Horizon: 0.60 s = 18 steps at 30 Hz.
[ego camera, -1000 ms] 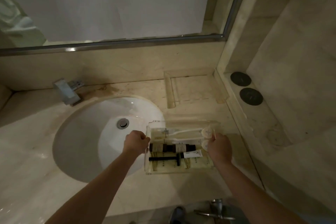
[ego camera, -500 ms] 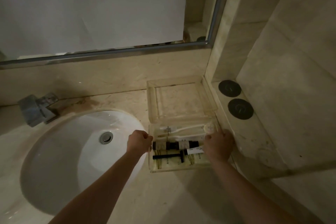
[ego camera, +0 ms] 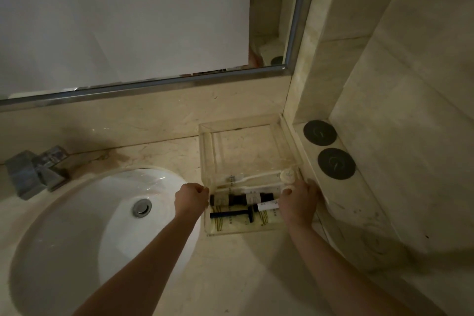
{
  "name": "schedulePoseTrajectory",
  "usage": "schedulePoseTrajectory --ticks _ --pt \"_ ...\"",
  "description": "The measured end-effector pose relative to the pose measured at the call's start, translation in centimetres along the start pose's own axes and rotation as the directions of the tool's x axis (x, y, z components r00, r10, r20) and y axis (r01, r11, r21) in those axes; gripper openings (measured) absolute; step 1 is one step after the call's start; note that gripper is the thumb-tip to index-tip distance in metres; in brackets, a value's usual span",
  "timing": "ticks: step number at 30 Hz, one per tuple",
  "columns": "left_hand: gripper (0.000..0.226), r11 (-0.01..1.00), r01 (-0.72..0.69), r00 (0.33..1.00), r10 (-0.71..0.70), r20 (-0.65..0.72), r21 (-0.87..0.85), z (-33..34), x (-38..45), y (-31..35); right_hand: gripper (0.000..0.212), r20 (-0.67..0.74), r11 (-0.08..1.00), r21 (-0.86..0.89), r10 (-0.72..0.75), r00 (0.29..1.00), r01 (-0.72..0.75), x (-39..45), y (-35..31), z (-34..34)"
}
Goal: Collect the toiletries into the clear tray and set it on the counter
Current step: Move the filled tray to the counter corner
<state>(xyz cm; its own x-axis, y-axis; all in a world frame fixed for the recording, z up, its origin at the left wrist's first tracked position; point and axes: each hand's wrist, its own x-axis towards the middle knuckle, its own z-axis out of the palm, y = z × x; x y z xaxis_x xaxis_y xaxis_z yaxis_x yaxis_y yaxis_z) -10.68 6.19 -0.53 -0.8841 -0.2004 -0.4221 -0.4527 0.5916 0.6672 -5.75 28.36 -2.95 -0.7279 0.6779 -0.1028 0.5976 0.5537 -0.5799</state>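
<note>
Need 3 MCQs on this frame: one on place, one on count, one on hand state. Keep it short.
1. Where is the tray?
A. in the sink
B. on the counter right of the sink, near the corner
C. on the ledge with the discs

2. How many dark round discs lie on the right ledge?
A. one
B. two
C. four

3. What are the hands doing?
A. both grip the tray's ends
B. both hang free
C. one turns the tap

Answers:
1 B: the tray lies between the sink and the right ledge, close to the back wall.
2 B: two discs lie side by side on the ledge.
3 A: the left hand curls on the tray's left edge and the right hand on its right edge, with the toiletries between them.
</note>
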Motion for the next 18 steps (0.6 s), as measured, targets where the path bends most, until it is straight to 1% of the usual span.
schedulePoseTrajectory --ticks 4,6,8,9,11,12,14,16,18 --pt "0.017 0.995 0.031 0.999 -0.033 -0.021 -0.092 -0.1 0.6 0.8 0.037 0.032 0.998 0.047 -0.044 0.999 0.042 1.5 -1.0 0.4" --pt "0.006 0.990 0.054 0.998 -0.057 -0.021 -0.130 -0.2 0.6 0.6 0.033 0.039 0.994 0.086 -0.077 0.996 0.074 2.2 -1.2 0.4" --pt "0.010 0.985 0.069 0.997 -0.072 -0.015 -0.158 -0.3 0.6 0.1 0.032 0.049 0.991 0.109 -0.089 0.995 0.083 2.6 -1.2 0.3" --pt "0.011 0.982 0.081 0.997 -0.083 -0.005 -0.169 -0.3 0.6 -0.2 0.033 0.055 0.990 0.118 -0.084 0.995 0.077 2.6 -1.1 0.3" --pt "0.003 0.974 0.124 0.992 -0.121 0.027 -0.188 -0.3 0.3 -0.9 0.040 0.066 0.990 0.136 -0.058 0.996 0.048 2.3 -0.6 0.5" --pt "0.003 0.972 0.143 0.990 -0.137 0.046 -0.188 -0.3 0.0 -1.2 0.044 0.066 0.989 0.142 -0.045 0.997 0.035 2.0 -0.3 0.7" --pt "0.010 0.966 0.191 0.979 -0.175 0.103 -0.175 -0.3 -0.6 -1.8 0.046 0.042 0.991 0.133 -0.027 0.999 0.021 1.3 0.2 0.8" --pt "0.020 0.947 0.262 0.959 -0.233 0.162 -0.186 -0.3 -1.2 -2.1 0.046 0.000 0.998 0.070 0.000 1.000 0.000 0.4 0.5 0.6" --pt "0.028 0.924 0.326 0.938 -0.288 0.196 -0.202 -0.3 -1.8 -2.2 0.051 -0.019 0.998 0.014 0.054 0.998 -0.053 -0.3 1.0 0.5"
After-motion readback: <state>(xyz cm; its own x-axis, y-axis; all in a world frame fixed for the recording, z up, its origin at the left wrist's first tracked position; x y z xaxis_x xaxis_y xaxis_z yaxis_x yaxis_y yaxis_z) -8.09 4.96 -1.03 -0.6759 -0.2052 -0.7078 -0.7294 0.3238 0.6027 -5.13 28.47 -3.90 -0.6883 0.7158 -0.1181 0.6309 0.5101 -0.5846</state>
